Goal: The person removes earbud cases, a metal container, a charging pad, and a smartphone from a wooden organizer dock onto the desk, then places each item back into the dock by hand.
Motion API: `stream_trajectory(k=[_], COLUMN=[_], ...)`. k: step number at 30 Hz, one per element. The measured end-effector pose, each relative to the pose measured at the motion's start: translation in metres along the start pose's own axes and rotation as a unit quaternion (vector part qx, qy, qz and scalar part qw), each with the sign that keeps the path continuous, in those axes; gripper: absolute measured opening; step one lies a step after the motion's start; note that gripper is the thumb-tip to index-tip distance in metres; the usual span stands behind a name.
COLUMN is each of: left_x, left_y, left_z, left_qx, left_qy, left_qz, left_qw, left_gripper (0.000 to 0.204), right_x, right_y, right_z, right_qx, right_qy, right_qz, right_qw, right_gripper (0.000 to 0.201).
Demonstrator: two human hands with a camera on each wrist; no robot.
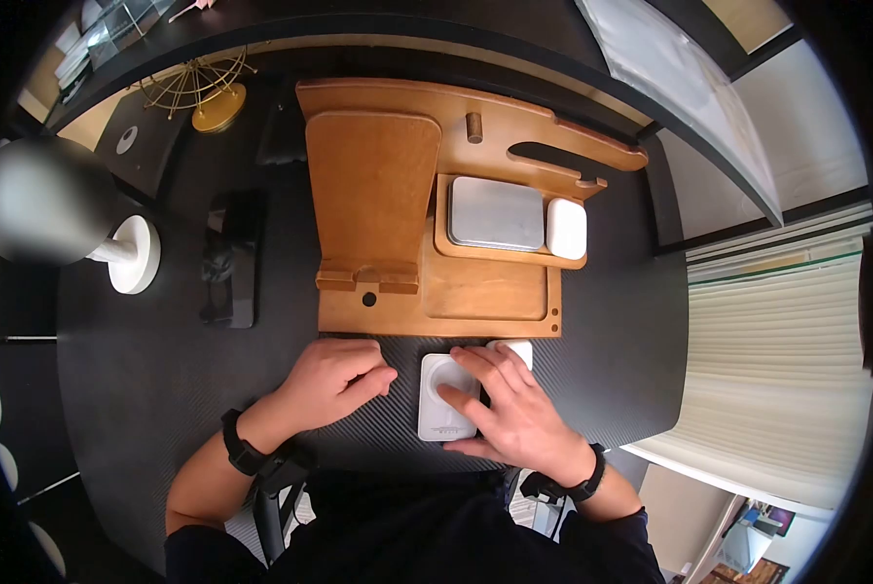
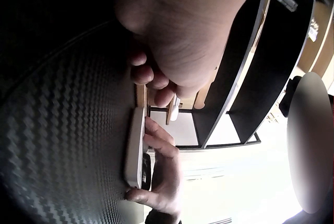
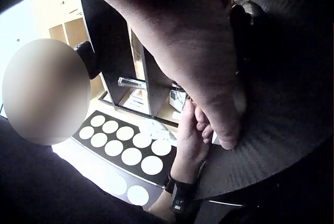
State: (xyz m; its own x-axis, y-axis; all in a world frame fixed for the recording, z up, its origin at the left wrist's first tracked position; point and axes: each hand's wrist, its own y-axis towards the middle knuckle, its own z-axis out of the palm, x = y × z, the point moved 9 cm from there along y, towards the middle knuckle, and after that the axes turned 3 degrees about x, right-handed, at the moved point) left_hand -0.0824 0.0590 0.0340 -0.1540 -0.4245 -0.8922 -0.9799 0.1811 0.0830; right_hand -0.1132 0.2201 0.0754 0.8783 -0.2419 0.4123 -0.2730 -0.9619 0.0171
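Note:
My right hand (image 1: pixel 514 409) spans a flat white slab (image 1: pixel 435 423) with a round disc on its top and faint print near its front edge. Its thumb is at the slab's near end, one fingertip sits by the disc and others reach the far end. In the left wrist view, the slab (image 2: pixel 136 153) appears edge-on low over the black tabletop, between the thumb and fingers. A second white object (image 1: pixel 522 348) lies partly hidden behind the right hand's fingers. My left hand (image 1: pixel 334 384) rests left of the slab, loosely curled and holding nothing.
A wooden desk stand (image 1: pixel 378 195) stands just beyond the hands, bearing a grey metal tin (image 1: pixel 497 214) and a white rounded case (image 1: pixel 567 229). To the left are a black phone-like slab (image 1: pixel 232 263) and a white-based lamp (image 1: pixel 135 255). A dark shelf (image 1: pixel 436 39) spans the back.

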Motion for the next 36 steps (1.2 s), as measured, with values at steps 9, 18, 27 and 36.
stream_trajectory(k=[9,18,27,36], left_x=[0.0,0.0,0.001,0.001], left_y=[0.0,0.0,-0.001,-0.002], left_z=[0.0,0.001,0.001,0.0], left_qx=[-0.003,-0.003,0.002,-0.008], left_qy=[-0.002,-0.001,0.006,-0.005], left_qz=[0.002,0.003,-0.001,0.007], left_qw=[1.0,1.0,1.0,1.0], left_gripper=[0.025,0.025,0.026,0.025], right_x=[-0.037,-0.068,-0.077,-0.058], right_y=[0.011,0.041,0.051,0.005], right_z=[-0.028,-0.03,-0.025,-0.039], right_qx=[-0.107,-0.09,-0.088,-0.062], right_qy=[0.063,0.052,0.027,0.037], right_qz=[0.024,0.03,0.042,0.044], right_qw=[0.992,0.994,0.995,0.996], right_gripper=[0.065,0.058,0.057,0.053])
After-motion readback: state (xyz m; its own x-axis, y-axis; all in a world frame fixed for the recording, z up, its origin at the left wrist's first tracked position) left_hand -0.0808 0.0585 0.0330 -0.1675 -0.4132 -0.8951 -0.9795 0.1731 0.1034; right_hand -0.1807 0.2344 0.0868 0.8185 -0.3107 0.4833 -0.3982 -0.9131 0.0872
